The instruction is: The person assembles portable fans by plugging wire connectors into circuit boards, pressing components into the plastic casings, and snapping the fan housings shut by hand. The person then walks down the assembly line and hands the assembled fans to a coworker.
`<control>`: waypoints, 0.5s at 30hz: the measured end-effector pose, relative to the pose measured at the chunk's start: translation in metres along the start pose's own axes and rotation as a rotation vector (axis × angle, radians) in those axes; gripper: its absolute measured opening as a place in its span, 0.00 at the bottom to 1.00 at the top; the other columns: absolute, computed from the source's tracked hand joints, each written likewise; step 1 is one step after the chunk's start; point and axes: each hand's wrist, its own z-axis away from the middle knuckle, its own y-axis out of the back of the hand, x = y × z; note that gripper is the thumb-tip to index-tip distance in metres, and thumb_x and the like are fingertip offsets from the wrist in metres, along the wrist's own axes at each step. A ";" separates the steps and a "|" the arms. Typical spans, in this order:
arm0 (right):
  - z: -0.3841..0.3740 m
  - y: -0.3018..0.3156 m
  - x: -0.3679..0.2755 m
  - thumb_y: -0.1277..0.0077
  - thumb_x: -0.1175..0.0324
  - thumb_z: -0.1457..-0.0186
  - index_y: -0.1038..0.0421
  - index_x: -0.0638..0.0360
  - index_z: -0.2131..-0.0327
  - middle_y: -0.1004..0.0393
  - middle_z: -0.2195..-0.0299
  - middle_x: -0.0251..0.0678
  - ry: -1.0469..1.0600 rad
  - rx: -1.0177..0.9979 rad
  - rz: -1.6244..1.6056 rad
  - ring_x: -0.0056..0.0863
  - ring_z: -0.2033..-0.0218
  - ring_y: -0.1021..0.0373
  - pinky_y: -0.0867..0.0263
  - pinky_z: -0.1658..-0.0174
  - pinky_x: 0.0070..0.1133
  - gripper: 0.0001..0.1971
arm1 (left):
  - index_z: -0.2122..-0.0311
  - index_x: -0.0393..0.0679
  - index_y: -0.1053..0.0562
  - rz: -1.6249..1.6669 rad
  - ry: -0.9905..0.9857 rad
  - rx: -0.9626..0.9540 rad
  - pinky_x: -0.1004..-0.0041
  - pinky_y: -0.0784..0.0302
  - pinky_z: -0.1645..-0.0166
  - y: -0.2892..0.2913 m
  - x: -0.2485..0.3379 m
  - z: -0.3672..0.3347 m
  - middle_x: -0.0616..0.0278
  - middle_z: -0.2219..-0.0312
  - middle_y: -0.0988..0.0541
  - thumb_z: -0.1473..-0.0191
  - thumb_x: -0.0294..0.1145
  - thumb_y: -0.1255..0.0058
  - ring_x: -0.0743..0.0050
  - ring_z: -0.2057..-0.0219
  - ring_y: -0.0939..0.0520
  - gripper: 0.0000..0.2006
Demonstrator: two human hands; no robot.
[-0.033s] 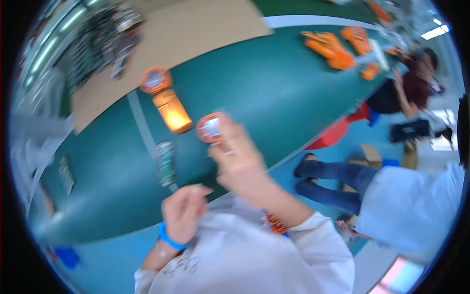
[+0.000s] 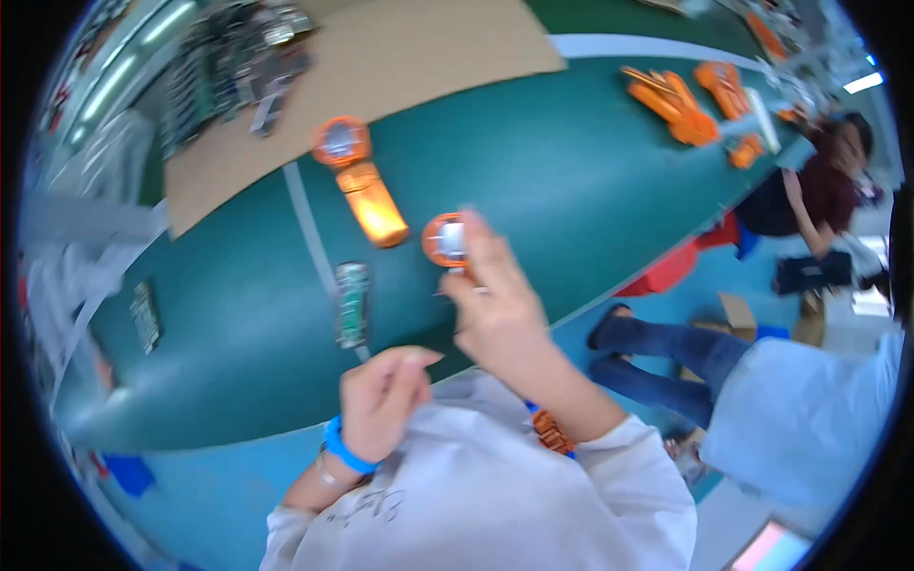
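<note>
Orange-rimmed disc, silvery-centred, was pinched in the right hand, right of a circuit board. The left hand was curled, its grip unclear.

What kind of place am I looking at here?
Probably an electronics assembly workshop: the right hand holds a round orange-rimmed part, a slim green circuit board lies on the long green worktable, and what look like more boards are piled at one end of a flat brown cardboard sheet.
</note>
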 end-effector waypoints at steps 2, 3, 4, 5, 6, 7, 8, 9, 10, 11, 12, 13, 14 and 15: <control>-0.003 0.003 0.002 0.49 0.80 0.61 0.30 0.70 0.73 0.51 0.42 0.59 0.030 -0.012 -0.027 0.52 0.44 0.45 0.44 0.46 0.43 0.07 | 0.62 0.36 0.27 -0.015 0.002 0.003 0.83 0.38 0.80 -0.002 0.004 -0.004 0.68 0.84 0.29 0.40 0.30 0.62 0.88 0.84 0.34 0.11; -0.005 0.003 0.003 0.48 0.80 0.61 0.30 0.70 0.73 0.51 0.43 0.59 0.050 -0.027 -0.001 0.52 0.44 0.44 0.44 0.46 0.43 0.07 | 0.61 0.35 0.28 0.006 0.029 -0.003 0.83 0.38 0.80 -0.002 0.003 -0.005 0.67 0.84 0.29 0.40 0.29 0.63 0.87 0.84 0.34 0.12; -0.007 0.006 0.001 0.48 0.80 0.60 0.30 0.70 0.74 0.51 0.43 0.58 0.040 -0.027 -0.018 0.52 0.44 0.44 0.44 0.46 0.42 0.06 | 0.61 0.35 0.28 0.035 0.025 -0.001 0.83 0.37 0.80 -0.002 0.001 -0.006 0.66 0.83 0.29 0.40 0.29 0.63 0.87 0.84 0.33 0.11; -0.009 0.009 -0.002 0.49 0.80 0.59 0.30 0.70 0.74 0.50 0.43 0.58 0.027 -0.028 -0.031 0.52 0.44 0.44 0.43 0.46 0.42 0.05 | 0.60 0.35 0.28 0.066 0.019 -0.005 0.83 0.36 0.79 -0.001 -0.001 -0.005 0.66 0.82 0.28 0.40 0.29 0.63 0.86 0.83 0.32 0.11; -0.009 0.010 -0.003 0.49 0.80 0.59 0.29 0.71 0.73 0.50 0.43 0.58 0.030 -0.029 -0.039 0.52 0.45 0.44 0.43 0.46 0.40 0.06 | 0.59 0.35 0.29 0.085 0.032 -0.027 0.82 0.33 0.77 0.000 -0.003 -0.003 0.64 0.80 0.27 0.40 0.29 0.63 0.84 0.82 0.30 0.11; -0.009 0.010 -0.003 0.48 0.80 0.59 0.29 0.71 0.72 0.50 0.43 0.58 0.015 -0.034 -0.060 0.52 0.45 0.44 0.43 0.46 0.40 0.07 | 0.59 0.35 0.29 0.081 0.036 -0.012 0.82 0.33 0.77 -0.001 -0.005 -0.003 0.64 0.80 0.27 0.40 0.29 0.63 0.84 0.82 0.30 0.11; -0.009 0.011 -0.002 0.47 0.80 0.59 0.28 0.72 0.71 0.51 0.43 0.57 0.000 -0.039 -0.078 0.52 0.45 0.43 0.44 0.45 0.40 0.08 | 0.58 0.34 0.30 0.128 0.037 -0.026 0.81 0.32 0.77 -0.001 -0.007 -0.004 0.63 0.79 0.27 0.40 0.29 0.63 0.83 0.81 0.29 0.11; -0.008 0.012 -0.001 0.46 0.78 0.60 0.28 0.68 0.66 0.54 0.41 0.56 -0.014 -0.093 -0.123 0.51 0.43 0.47 0.45 0.44 0.38 0.12 | 0.58 0.34 0.30 0.176 0.037 -0.041 0.80 0.30 0.76 -0.001 -0.009 -0.003 0.62 0.78 0.26 0.40 0.28 0.63 0.82 0.80 0.28 0.11; -0.010 0.015 -0.002 0.46 0.78 0.60 0.28 0.68 0.66 0.54 0.41 0.56 -0.010 -0.096 -0.125 0.51 0.43 0.47 0.45 0.44 0.38 0.12 | 0.57 0.34 0.31 0.171 0.033 -0.056 0.79 0.29 0.74 0.002 -0.009 -0.004 0.60 0.77 0.26 0.40 0.28 0.63 0.80 0.79 0.27 0.11; -0.012 0.019 -0.006 0.45 0.78 0.60 0.27 0.64 0.64 0.54 0.41 0.54 -0.025 -0.137 -0.129 0.51 0.42 0.48 0.45 0.44 0.36 0.14 | 0.57 0.34 0.31 0.174 0.032 -0.052 0.79 0.29 0.74 0.002 -0.010 -0.005 0.60 0.77 0.26 0.40 0.28 0.63 0.80 0.79 0.27 0.11; -0.012 0.022 -0.007 0.43 0.78 0.60 0.27 0.60 0.62 0.55 0.40 0.53 -0.039 -0.178 -0.132 0.52 0.42 0.49 0.46 0.44 0.35 0.16 | 0.57 0.34 0.31 0.200 0.029 -0.032 0.79 0.29 0.74 0.002 -0.010 -0.005 0.60 0.76 0.26 0.40 0.28 0.63 0.80 0.79 0.27 0.12; -0.011 0.026 -0.006 0.43 0.78 0.60 0.27 0.60 0.62 0.55 0.40 0.53 -0.037 -0.181 -0.126 0.52 0.42 0.49 0.46 0.44 0.35 0.16 | 0.57 0.33 0.31 0.228 0.025 -0.018 0.79 0.29 0.73 0.001 -0.010 -0.005 0.60 0.76 0.26 0.40 0.28 0.63 0.80 0.79 0.27 0.12; -0.010 0.031 -0.004 0.43 0.77 0.62 0.26 0.57 0.61 0.56 0.39 0.52 0.008 -0.198 -0.092 0.52 0.40 0.53 0.50 0.42 0.37 0.19 | 0.57 0.33 0.31 0.235 0.022 -0.019 0.79 0.29 0.73 0.002 -0.008 -0.006 0.60 0.76 0.26 0.40 0.28 0.63 0.80 0.79 0.27 0.12; -0.008 0.036 -0.002 0.42 0.77 0.63 0.26 0.54 0.59 0.58 0.39 0.52 0.054 -0.215 -0.059 0.53 0.39 0.56 0.54 0.41 0.39 0.21 | 0.57 0.33 0.31 0.234 0.002 -0.009 0.78 0.28 0.73 0.003 -0.006 -0.007 0.60 0.76 0.26 0.40 0.27 0.63 0.79 0.78 0.27 0.11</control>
